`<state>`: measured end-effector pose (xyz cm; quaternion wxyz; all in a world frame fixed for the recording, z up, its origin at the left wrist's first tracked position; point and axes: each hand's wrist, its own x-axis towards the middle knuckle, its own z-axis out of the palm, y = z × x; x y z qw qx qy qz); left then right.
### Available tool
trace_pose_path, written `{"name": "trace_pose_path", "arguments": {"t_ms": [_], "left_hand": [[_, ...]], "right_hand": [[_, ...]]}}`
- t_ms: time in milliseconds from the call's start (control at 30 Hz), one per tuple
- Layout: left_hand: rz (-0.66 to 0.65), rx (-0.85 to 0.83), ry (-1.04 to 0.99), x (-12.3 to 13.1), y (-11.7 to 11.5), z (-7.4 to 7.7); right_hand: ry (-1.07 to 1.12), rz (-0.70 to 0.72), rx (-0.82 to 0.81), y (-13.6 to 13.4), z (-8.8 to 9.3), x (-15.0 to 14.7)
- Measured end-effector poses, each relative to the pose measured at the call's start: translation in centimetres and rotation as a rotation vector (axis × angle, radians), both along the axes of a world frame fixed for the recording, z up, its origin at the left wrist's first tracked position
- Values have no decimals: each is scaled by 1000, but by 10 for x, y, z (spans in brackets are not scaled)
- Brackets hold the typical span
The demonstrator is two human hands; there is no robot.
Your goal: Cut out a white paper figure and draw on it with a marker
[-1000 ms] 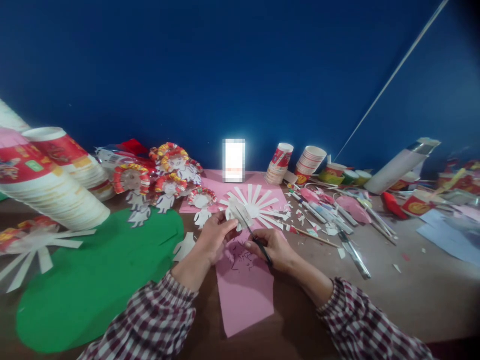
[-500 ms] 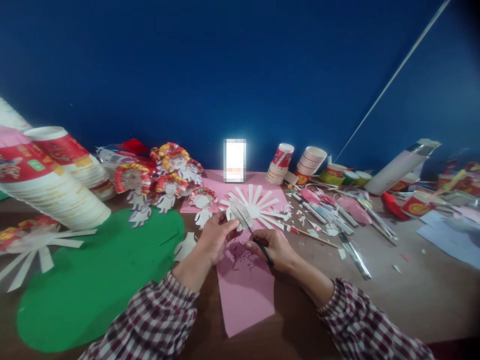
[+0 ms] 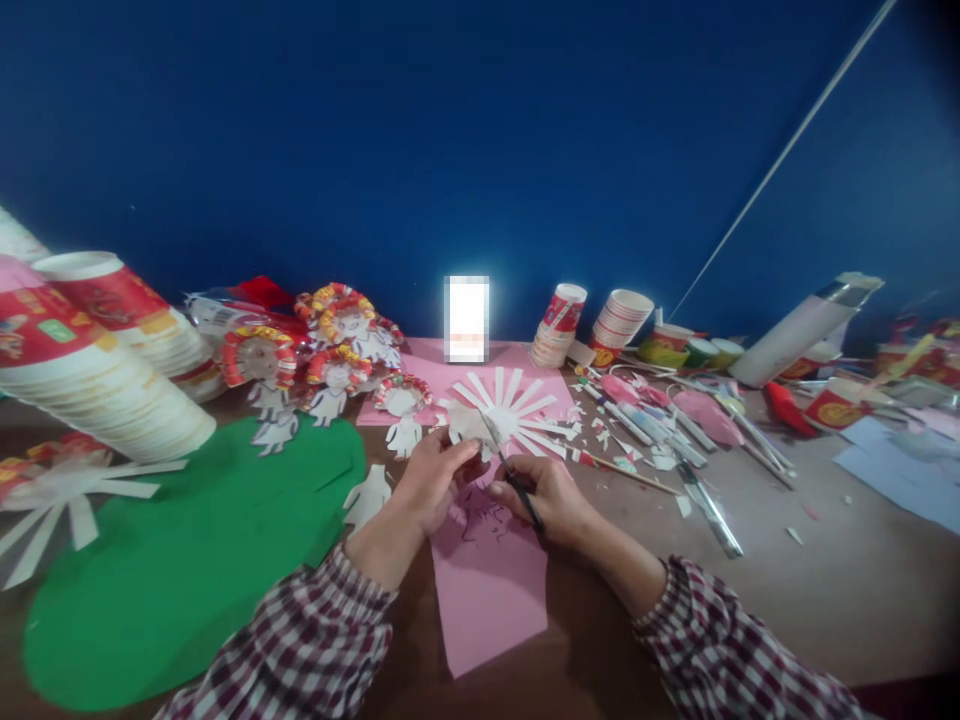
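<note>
My left hand (image 3: 435, 480) pinches a small white paper piece (image 3: 466, 422) between thumb and fingers. My right hand (image 3: 551, 500) is closed around dark-handled scissors (image 3: 517, 485), whose blades point up and left against that piece. Behind the hands lies a white paper cup cut into fanned strips (image 3: 514, 405). Beneath them is a pink paper sheet (image 3: 491, 605) with dark pen lines. To the left of my left hand is a white body-shaped cutout (image 3: 367, 495). Just beyond stands a paper figure with a beaded ring (image 3: 403, 410).
A green sheet (image 3: 187, 560) covers the left side, with stacked paper cups (image 3: 112, 390) beyond it. Several finished paper figures (image 3: 337, 330) stand at the back left. Markers (image 3: 630, 420), paper scraps and a silver pen (image 3: 709, 510) lie on the right. More cup stacks (image 3: 619, 325) stand near the blue wall.
The white piece in my left hand has turned slightly, and the scissor blades look closer together. Both hands stay in nearly the same place.
</note>
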<state>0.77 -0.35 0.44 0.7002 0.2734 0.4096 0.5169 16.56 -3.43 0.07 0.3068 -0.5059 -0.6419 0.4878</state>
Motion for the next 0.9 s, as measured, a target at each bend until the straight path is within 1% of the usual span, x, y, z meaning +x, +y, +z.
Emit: {"name": "trace_pose_path", "arguments": {"t_ms": [200,333,400,567,733,900], "left_hand": [[-23,-18,-27,-1,-3,3],[47,-66,-34,-2,-1,0],[56,-74,-22,-3,-1,-2],[19,-109,3,-3,0,-1],[14,-153,-18,1,-2,3],[-25,-139,-19,3,-5,-1]], "right_hand": [[50,-1,-24,0,0,1],[60,-11,-53,-1,1,0],[72,-20,-74,-1,2,-1],[139,-20,-95,0,1,-2],[180,-21,-71,0,-1,-1],[184,-18,-76,1,-3,0]]}}
